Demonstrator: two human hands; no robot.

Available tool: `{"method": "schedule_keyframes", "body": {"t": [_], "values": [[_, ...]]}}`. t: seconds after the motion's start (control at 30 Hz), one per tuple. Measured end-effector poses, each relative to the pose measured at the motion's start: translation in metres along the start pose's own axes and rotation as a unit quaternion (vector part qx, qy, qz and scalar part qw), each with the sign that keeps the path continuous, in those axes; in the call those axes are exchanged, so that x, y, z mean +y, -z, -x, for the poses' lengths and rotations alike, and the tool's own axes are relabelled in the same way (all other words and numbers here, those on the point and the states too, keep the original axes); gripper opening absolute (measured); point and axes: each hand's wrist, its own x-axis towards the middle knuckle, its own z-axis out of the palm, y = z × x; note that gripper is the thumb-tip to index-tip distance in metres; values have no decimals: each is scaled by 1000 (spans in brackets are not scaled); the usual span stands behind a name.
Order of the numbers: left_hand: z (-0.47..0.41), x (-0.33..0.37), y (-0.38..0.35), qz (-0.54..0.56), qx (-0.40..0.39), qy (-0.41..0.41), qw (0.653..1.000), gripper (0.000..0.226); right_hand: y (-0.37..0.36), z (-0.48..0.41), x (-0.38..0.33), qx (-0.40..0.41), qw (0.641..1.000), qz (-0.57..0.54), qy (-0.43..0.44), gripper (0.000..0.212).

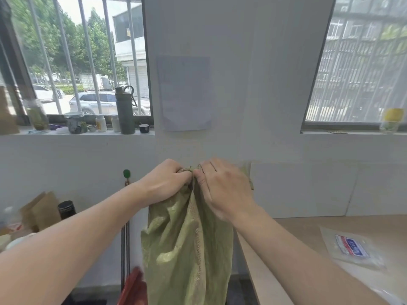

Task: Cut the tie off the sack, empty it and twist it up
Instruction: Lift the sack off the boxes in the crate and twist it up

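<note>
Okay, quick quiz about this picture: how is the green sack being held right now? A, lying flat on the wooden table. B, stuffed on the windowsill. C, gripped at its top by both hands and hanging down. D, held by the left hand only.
C: the left hand and right hand both clench the bunched top of the green sack, which hangs down beside the wooden table, not on it.

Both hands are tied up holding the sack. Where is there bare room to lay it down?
The wooden table is bare between its left edge and the plastic packet. The windowsill with the green bottle and jars is crowded, as is the lower left.
</note>
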Motion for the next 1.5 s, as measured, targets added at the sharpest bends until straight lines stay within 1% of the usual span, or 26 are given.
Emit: {"method": "schedule_keyframes", "body": {"t": [0.03, 0.1, 0.17, 0.23, 0.3, 0.37, 0.43, 0.5, 0.53, 0.63, 0.73, 0.83, 0.9, 0.97, 1.0, 1.07, 1.1, 1.13, 1.17, 1.2, 1.23, 1.27, 1.33, 1.43, 1.5], "values": [[-1, 5, 0, 40, -15, 23, 999, 36, -1, 1, -1, 17, 1000, -14, -14, 58], [0, 14, 1, 104, -53, 58, 991, 31, -2, 2, 2, 57, 997, -46, -30, 55], [2, 20, 6, 118, -103, 70, 985, 26, -3, 4, 5, 83, 994, -71, -25, 52], [6, 24, 13, 84, -151, 64, 983, 28, -4, 6, 8, 72, 994, -79, -14, 53], [10, 25, 17, 3, -169, 36, 985, 34, -7, 6, 9, 27, 995, -90, -19, 52], [15, 26, 16, -125, -147, -24, 981, 40, -11, 5, 12, -27, 993, -106, -39, 50], [23, 27, 12, -250, -108, -75, 959, 54, -13, 3, 13, -71, 988, -124, -56, 51], [28, 25, 5, -334, -83, -99, 934, 62, -12, 1, 13, -115, 980, -144, -69, 53], [31, 23, 0, -361, -70, -105, 924, 61, -11, -1, 13, -141, 975, -155, -76, 55], [33, 20, -14, -401, -17, -104, 910, 47, -8, -8, 14, -205, 951, -208, -107, 59], [34, 16, -21, -418, 22, -110, 902, 36, -1, -13, 16, -247, 917, -277, -146, 55], [34, 16, -22, -448, 9, -138, 884, 33, 4, -12, 18, -292, 898, -293, -149, 52], [32, 18, -23, -460, -7, -152, 875, 29, 8, -12, 18, -301, 898, -288, -145, 51], [29, 19, -24, -452, -20, -153, 879, 25, 15, -10, 15, -294, 904, -281, -127, 49], [27, 19, -23, -440, -29, -142, 886, 24, 17, -9, 13, -288, 912, -270, -111, 47], [22, 20, -19, -392, -46, -102, 913, 20, 22, -5, 11, -258, 938, -220, -73, 43], [18, 22, -16, -362, -51, -77, 928, 18, 24, -2, 11, -234, 956, -173, -43, 44], [14, 24, -13, -334, -56, -50, 940, 17, 25, 1, 12, -200, 975, -102, -1, 47], [10, 25, -9, -303, -63, -23, 951, 18, 26, 3, 12, -162, 986, -18, 40, 51], [6, 25, -7, -264, -73, 4, 962, 19, 26, 5, 11, -126, 988, 54, 65, 55], [3, 25, -5, -222, -82, 27, 971, 20, 26, 7, 9, -90, 989, 97, 70, 57], [1, 25, -3, -182, -89, 45, 978, 20, 24, 8, 5, -61, 990, 114, 61, 56], [0, 30, 0, -129, -100, 60, 985, 15, 21, 7, -1, -11, 994, 109, 29, 49], [5, 39, 5, -99, -120, 54, 986, 13, 18, 4, 2, 38, 996, 75, 20, 48], [9, 41, 8, -98, -139, 45, 984, 13, 18, 5, 7, 48, 998, 49, 16, 51]]}}
